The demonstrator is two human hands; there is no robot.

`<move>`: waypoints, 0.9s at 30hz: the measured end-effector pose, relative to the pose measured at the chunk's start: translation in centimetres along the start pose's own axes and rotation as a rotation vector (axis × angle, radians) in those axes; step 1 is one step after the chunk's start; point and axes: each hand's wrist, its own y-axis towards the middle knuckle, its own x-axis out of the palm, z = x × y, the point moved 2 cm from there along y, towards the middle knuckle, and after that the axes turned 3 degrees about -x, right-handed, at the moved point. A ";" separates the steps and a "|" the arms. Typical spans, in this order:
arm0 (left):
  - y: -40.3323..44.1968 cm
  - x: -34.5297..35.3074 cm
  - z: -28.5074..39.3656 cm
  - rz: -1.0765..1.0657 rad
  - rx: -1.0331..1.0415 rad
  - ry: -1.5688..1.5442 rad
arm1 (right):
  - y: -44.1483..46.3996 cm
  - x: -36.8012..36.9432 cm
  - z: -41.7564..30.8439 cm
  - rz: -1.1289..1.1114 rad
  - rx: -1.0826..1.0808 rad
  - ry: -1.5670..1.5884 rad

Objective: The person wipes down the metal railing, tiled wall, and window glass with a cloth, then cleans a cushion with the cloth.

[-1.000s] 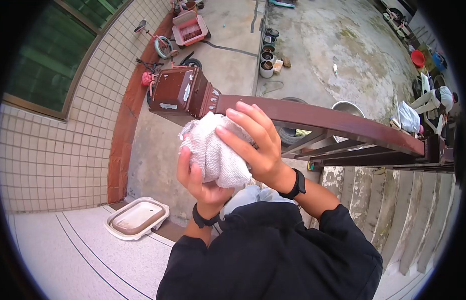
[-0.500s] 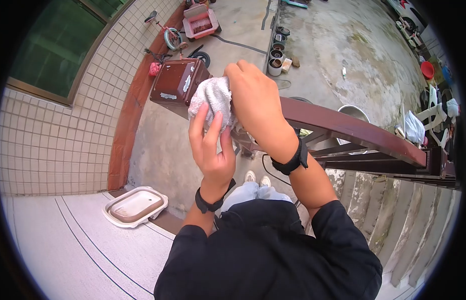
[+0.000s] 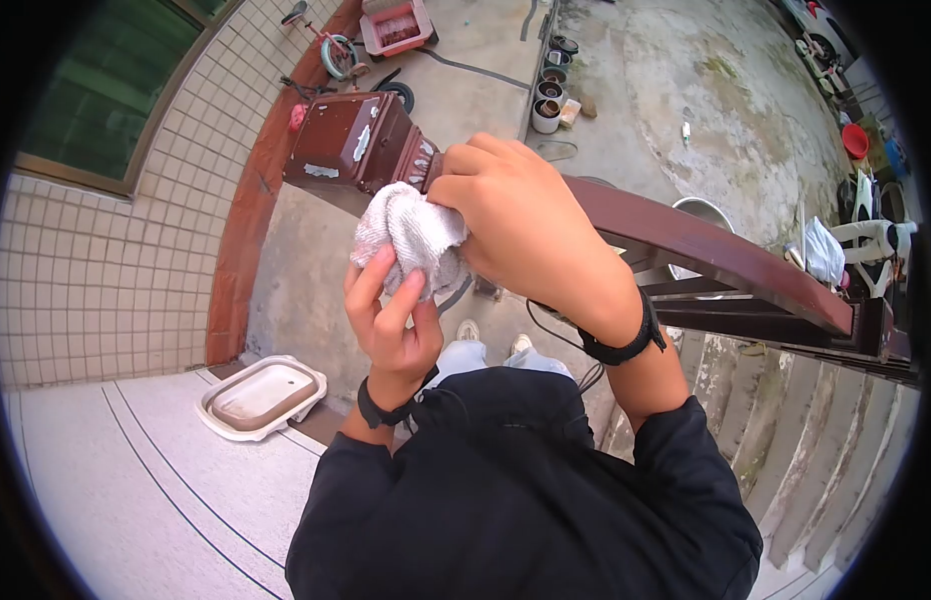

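Note:
A crumpled whitish cloth (image 3: pixel 408 238) is bunched up between my two hands. From below, my left hand (image 3: pixel 394 328) grips it with bent, slightly spread fingertips. My right hand (image 3: pixel 531 225) is curled against the cloth's right side, its fingertips mostly hidden behind the knuckles. Just beyond the cloth stands a brown newel post (image 3: pixel 331 140) with peeling pale patches on its cap and a ribbed neck. The brown handrail (image 3: pixel 706 245) runs off to the right from behind my right hand. Whether the cloth touches the post, I cannot tell.
A white plastic basin (image 3: pixel 266 400) rests on the pale ledge at lower left. Worn steps (image 3: pixel 766 430) lie to the right below the railing. Further off are a metal bowl (image 3: pixel 701 215), a row of pots (image 3: pixel 548 105), a pink bin (image 3: pixel 398 28) and a tiled wall (image 3: pixel 106 280).
Both hands and the cloth have come down and nearer to my body, uncovering the ribbed neck of the post. My view has shifted slightly.

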 end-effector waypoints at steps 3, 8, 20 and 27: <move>1.1 -1.9 -1.2 0.001 0.128 -0.006 | 0.0 0.2 -1.9 0.363 0.130 0.254; 4.4 -0.6 -5.2 0.256 0.344 -0.047 | 2.8 2.9 -2.9 0.610 -0.059 0.143; 2.9 -1.1 -19.1 -0.130 0.168 -0.719 | 1.2 16.7 -5.0 0.475 0.034 -0.720; -0.3 2.9 -24.0 -0.240 -0.005 -1.015 | 2.2 22.8 -5.2 0.495 0.202 -0.366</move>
